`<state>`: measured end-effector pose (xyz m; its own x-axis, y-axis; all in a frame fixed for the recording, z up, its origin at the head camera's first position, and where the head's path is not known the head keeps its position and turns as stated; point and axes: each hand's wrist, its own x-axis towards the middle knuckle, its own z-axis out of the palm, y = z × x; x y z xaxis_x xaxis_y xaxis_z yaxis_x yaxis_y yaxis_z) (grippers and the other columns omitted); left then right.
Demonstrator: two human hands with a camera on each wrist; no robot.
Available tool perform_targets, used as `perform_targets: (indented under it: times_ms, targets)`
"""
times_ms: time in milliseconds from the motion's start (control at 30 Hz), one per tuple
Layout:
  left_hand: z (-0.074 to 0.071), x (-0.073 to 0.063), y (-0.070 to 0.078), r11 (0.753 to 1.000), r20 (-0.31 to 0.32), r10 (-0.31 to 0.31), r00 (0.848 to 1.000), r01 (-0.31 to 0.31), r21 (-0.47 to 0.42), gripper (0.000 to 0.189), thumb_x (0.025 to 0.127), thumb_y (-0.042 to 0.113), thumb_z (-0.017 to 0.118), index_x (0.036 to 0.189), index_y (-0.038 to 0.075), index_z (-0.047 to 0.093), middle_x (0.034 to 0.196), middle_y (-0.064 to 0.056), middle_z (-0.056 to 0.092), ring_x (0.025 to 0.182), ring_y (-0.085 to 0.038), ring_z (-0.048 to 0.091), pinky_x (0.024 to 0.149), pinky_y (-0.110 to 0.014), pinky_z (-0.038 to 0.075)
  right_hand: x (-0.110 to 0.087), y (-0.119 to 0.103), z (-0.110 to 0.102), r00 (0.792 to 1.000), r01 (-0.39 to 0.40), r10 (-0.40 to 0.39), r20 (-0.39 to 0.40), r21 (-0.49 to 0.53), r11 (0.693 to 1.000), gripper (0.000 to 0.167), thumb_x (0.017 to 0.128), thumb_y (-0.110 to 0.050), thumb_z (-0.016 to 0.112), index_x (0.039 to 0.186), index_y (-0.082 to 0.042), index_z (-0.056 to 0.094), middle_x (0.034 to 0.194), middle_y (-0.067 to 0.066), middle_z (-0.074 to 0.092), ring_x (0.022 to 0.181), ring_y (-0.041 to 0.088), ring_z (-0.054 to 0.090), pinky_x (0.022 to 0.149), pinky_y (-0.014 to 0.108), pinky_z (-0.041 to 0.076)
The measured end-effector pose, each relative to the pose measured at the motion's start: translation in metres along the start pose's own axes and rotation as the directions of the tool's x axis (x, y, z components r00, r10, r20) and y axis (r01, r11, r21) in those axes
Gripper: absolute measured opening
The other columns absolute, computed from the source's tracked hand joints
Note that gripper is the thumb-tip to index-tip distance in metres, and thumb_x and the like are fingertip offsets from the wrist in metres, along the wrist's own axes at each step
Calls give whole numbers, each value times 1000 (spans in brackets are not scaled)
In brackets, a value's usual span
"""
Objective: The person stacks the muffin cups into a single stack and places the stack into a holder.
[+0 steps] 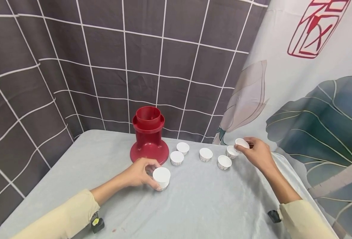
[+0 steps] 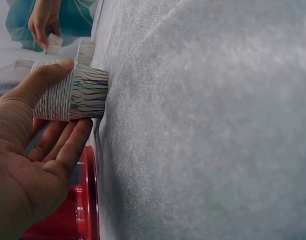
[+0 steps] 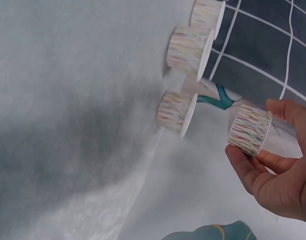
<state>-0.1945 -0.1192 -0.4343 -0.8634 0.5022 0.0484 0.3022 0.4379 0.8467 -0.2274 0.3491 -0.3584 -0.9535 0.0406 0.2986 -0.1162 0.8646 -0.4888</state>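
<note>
Beige sleeve [image 1: 59, 215] up front, left grip [image 1: 140, 173] pinching a cup stack [image 1: 161, 176], right grip [image 1: 259, 154] pinching a single cup [image 3: 248, 131]; I'd worry a low swing tips the neighbouring cup [image 3: 173, 112].

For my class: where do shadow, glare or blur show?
Head: shadow on the tablecloth beside the right forearm; left wrist: glints on the red plastic stand, tablecloth soft at right; right wrist: soft-edged shadow left of the paper baking cups.

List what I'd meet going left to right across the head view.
Left hand, stack of paper baking cups, nearer paired cup, farther paired cup, lone baking cup, front-right baking cup, baking cup behind it, held baking cup, right hand.
</note>
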Motion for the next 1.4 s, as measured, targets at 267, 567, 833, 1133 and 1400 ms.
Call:
perform_targets:
  times_ms: [267, 567, 833, 1133, 1400]
  targets:
    - [0, 0, 0, 1000, -1, 0, 1000, 0, 3, 46, 71, 25, 107, 110, 17, 82, 100, 5, 79, 97, -17, 72, 87, -31, 61, -6, -16, 12, 999, 34, -36, 30, 43, 998, 49, 99, -35, 85, 131, 2, 79, 119, 22, 83, 107, 33, 77, 82, 33, 55]
    - [-1, 1, 2, 1000, -5, -3, 1000, 3, 10, 46, 71, 25, 106, 110, 17, 82, 99, 5, 78, 97, -17, 72, 87, -31, 61, -8, -32, 25, 997, 40, -46, 68, 88, 995, 52, 99, -32, 86, 137, 2, 76, 132, 25, 79, 118, 41, 80, 93, 43, 61]
    - [-1, -1, 2, 1000, -4, -13, 1000, 13, 15, 47, 71, 25, 106, 110, 17, 82, 101, 4, 78, 98, -17, 72, 87, -32, 61, -12, -41, 35, 995, 29, -40, 94, 120, 992, 53, 99, -33, 86, 138, 1, 75, 136, 25, 78, 120, 40, 79, 98, 46, 61]
    - [0, -1, 1, 1000, -9, -17, 1000, 17, 17, 47, 72, 26, 106, 112, 18, 82, 104, 3, 79, 100, -18, 72, 88, -35, 62, -20, -53, 43, 992, 41, -58, 112, 151, 988, 52, 98, -31, 88, 138, 0, 76, 138, 26, 76, 119, 40, 80, 101, 52, 64]
    - [0, 0, 1, 1000, -7, -4, 1000, 4, 12, 47, 72, 25, 106, 112, 17, 82, 103, 2, 79, 99, -18, 72, 88, -33, 62, -27, -66, 48, 989, 52, -77, 130, 187, 981, 51, 96, -30, 89, 136, -1, 77, 134, 24, 76, 116, 40, 82, 97, 50, 67]
